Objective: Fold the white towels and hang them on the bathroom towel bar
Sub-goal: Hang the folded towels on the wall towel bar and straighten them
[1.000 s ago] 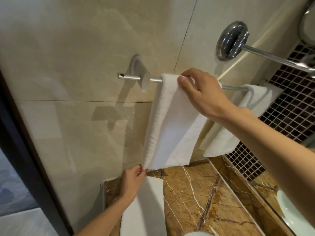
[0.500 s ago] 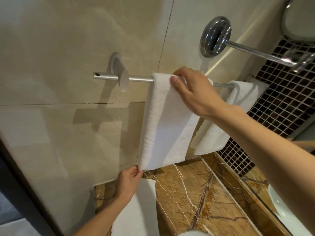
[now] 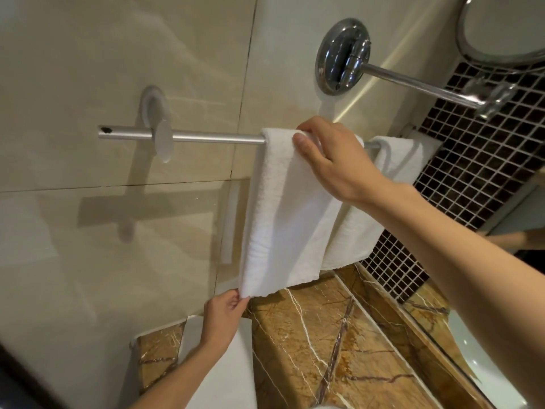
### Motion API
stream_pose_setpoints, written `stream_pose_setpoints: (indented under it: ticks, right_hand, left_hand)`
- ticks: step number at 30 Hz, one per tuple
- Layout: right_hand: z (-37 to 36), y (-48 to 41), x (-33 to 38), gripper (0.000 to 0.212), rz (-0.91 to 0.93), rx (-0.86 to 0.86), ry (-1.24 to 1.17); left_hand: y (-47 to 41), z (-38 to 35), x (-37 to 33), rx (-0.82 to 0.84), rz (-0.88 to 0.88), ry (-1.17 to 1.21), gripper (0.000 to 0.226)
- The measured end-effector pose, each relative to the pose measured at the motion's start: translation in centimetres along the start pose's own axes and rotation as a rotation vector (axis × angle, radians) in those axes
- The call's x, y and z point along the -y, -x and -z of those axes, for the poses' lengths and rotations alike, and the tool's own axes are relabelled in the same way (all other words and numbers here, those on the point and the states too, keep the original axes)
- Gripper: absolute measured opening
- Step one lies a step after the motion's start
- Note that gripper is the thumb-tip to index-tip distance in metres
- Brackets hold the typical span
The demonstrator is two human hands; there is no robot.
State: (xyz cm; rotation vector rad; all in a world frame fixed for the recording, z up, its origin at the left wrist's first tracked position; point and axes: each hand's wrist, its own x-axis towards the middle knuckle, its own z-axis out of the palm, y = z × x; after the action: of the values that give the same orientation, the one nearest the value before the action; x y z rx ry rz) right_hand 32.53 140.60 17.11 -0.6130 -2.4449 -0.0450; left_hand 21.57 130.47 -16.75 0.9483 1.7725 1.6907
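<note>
On the wall, the towel bar [image 3: 206, 137] runs level across beige tile, and two white towels hang over it. Near towel [image 3: 283, 219]: folded to a narrow strip, draped over the bar, its front panel hanging straight down with the lower edge just above the tabletop [image 3: 324, 343]. Right hand [image 3: 333, 160]: at the top of this towel, fingers curled over the fold where it crosses the bar, thumb pressed flat on the front face, so it grips the towel at the bar. Left hand [image 3: 224, 317]: directly below, pinching the towel's lower left corner between thumb and fingertips; the cloth between the two hands looks taut and flat. Far towel [image 3: 395, 166]: hangs just to the right of the first on the same bar, partly behind the right wrist, touched by neither hand. Flat white cloth [image 3: 224, 379] lies on the brown veined tabletop beneath the left forearm. Chrome wall mount [image 3: 342, 56] with a rod sits above the bar; dark mosaic tile [image 3: 472, 160] at right.
</note>
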Motion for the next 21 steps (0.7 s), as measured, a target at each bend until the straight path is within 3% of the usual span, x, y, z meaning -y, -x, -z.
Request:
stream_pose_setpoints:
  ticks: [21]
  right_hand:
    - [0.5, 0.7, -4.8, 0.043, -0.051, -0.029, 0.001]
  left_hand:
    - [-2.2, -4.3, 1.2, 0.041, -0.006, -0.058, 0.004]
